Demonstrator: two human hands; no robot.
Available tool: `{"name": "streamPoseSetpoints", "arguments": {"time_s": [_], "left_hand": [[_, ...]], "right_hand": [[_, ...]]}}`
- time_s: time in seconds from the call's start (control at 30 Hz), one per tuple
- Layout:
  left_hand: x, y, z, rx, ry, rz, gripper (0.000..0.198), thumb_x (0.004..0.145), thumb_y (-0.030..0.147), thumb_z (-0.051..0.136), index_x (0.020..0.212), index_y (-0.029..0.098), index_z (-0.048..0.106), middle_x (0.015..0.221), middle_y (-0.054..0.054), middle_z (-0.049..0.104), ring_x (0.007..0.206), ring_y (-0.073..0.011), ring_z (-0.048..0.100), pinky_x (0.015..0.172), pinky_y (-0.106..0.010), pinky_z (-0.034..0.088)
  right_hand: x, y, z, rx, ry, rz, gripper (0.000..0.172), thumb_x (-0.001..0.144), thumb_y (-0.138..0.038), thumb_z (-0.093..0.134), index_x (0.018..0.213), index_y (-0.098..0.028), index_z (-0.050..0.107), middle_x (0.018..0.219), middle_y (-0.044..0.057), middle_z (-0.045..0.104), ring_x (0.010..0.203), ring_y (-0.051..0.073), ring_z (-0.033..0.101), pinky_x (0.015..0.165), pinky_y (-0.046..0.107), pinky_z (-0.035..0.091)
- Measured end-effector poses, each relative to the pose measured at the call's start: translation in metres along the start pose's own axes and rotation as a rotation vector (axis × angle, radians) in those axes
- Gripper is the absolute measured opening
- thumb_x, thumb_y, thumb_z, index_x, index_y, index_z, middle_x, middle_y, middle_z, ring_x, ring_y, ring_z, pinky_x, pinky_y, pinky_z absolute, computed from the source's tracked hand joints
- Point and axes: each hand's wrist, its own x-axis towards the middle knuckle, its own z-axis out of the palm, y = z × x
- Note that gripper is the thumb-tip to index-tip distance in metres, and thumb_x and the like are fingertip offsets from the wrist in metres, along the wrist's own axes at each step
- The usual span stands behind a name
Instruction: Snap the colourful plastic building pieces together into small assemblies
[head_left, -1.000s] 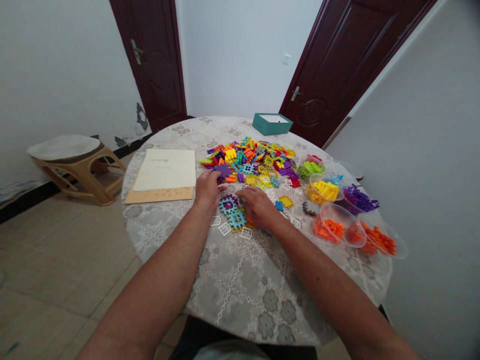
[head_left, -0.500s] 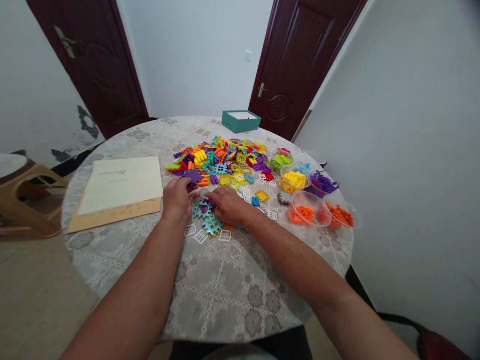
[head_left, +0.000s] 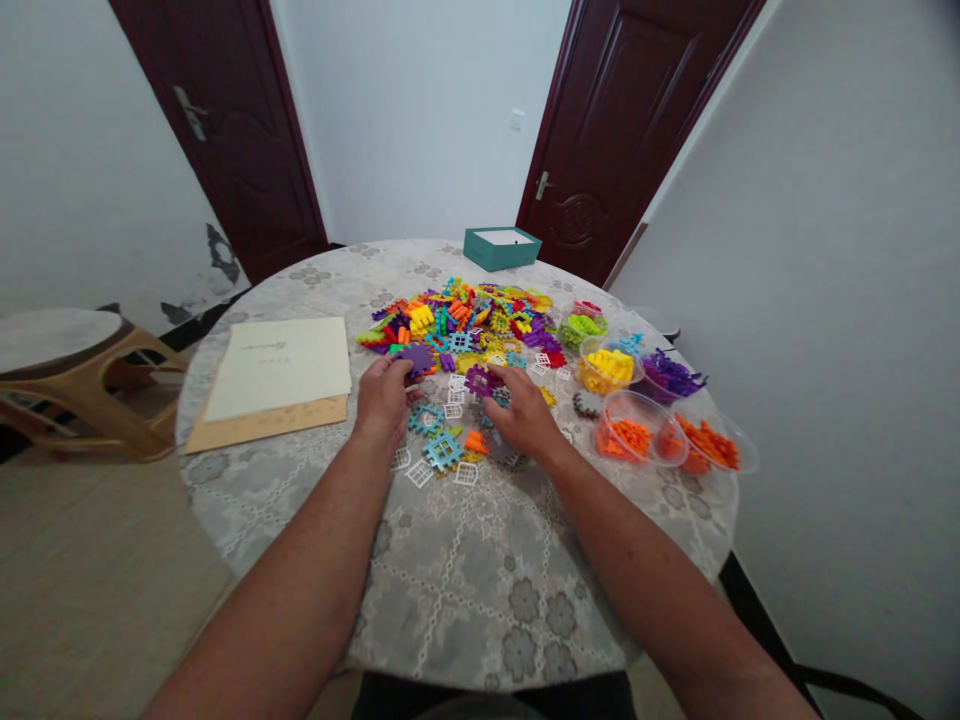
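Observation:
Between the thumb and fingers of my left hand (head_left: 382, 402) is a solid purple building block plate (head_left: 416, 359). My right hand (head_left: 521, 408) pinches a purple window-frame building block (head_left: 478, 381), raised a little over the table. Below and between the hands lie light blue frame blocks (head_left: 442, 451), an orange block (head_left: 475, 442) and several white window pieces (head_left: 466, 473). Just beyond my hands spreads a heap of mixed coloured blocks (head_left: 465, 315). The fingertips of my left hand are partly hidden behind its plate.
Clear tubs to the right hold sorted pieces: orange (head_left: 628, 437), yellow (head_left: 606, 369), purple (head_left: 673, 372) and green (head_left: 583, 327). A green box (head_left: 501, 249) stands at the table's far edge. Paper sheets (head_left: 281, 365) lie on the left. A stool (head_left: 112, 390) is beside the round table (head_left: 510, 600).
My right hand has lifted the purple window-frame block and moved right, away from the light blue blocks. My left hand still holds its purple plate. The whole view has shifted slightly.

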Motion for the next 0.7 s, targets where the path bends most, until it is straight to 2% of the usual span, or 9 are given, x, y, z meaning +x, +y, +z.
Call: {"name": "streamPoseSetpoints", "arguments": {"time_s": [0.13, 0.23, 0.4, 0.53, 0.7], "left_hand": [[-0.003, 0.001, 0.001, 0.021, -0.029, 0.010, 0.028, 0.068, 0.027, 0.068, 0.094, 0.017, 0.065, 0.084, -0.002, 0.068, 0.065, -0.0136, 0.064, 0.042, -0.019, 0.047], [-0.006, 0.001, 0.002, 0.036, -0.063, 0.003, 0.030, 0.068, 0.028, 0.068, 0.096, 0.017, 0.066, 0.084, -0.003, 0.068, 0.067, -0.0144, 0.064, 0.043, -0.019, 0.047], [-0.013, 0.001, 0.004, 0.108, -0.147, -0.012, 0.033, 0.069, 0.031, 0.071, 0.098, 0.016, 0.067, 0.085, -0.004, 0.069, 0.071, -0.0160, 0.066, 0.047, -0.021, 0.048], [-0.020, -0.005, 0.008, 0.211, -0.262, 0.010, 0.034, 0.073, 0.034, 0.072, 0.102, 0.015, 0.069, 0.089, -0.006, 0.071, 0.074, -0.0177, 0.067, 0.050, -0.022, 0.048], [-0.030, -0.012, 0.014, 0.291, -0.390, 0.006, 0.035, 0.077, 0.036, 0.071, 0.106, 0.016, 0.071, 0.090, -0.007, 0.073, 0.077, -0.0191, 0.068, 0.053, -0.023, 0.047]], "right_hand": [[-0.005, 0.008, -0.009, 0.472, 0.015, 0.235, 0.046, 0.085, -0.029, 0.069, 0.130, -0.023, 0.066, 0.128, 0.009, 0.070, 0.113, 0.023, 0.069, 0.108, 0.045, 0.051], [-0.006, 0.010, -0.018, 0.868, 0.055, 0.413, 0.039, 0.080, -0.030, 0.071, 0.118, -0.022, 0.069, 0.118, 0.007, 0.075, 0.109, 0.024, 0.072, 0.109, 0.050, 0.052], [-0.005, 0.010, -0.028, 1.383, -0.046, 0.660, 0.031, 0.080, -0.027, 0.061, 0.109, -0.017, 0.069, 0.104, 0.012, 0.078, 0.099, 0.026, 0.075, 0.100, 0.048, 0.059], [-0.004, 0.007, -0.024, 1.530, -0.104, 0.781, 0.029, 0.088, -0.026, 0.051, 0.106, -0.013, 0.068, 0.094, 0.016, 0.078, 0.091, 0.025, 0.076, 0.088, 0.039, 0.064], [-0.004, 0.002, -0.018, 1.471, -0.149, 0.844, 0.027, 0.100, -0.027, 0.044, 0.105, -0.014, 0.067, 0.086, 0.013, 0.078, 0.081, 0.023, 0.077, 0.078, 0.035, 0.067]]}}
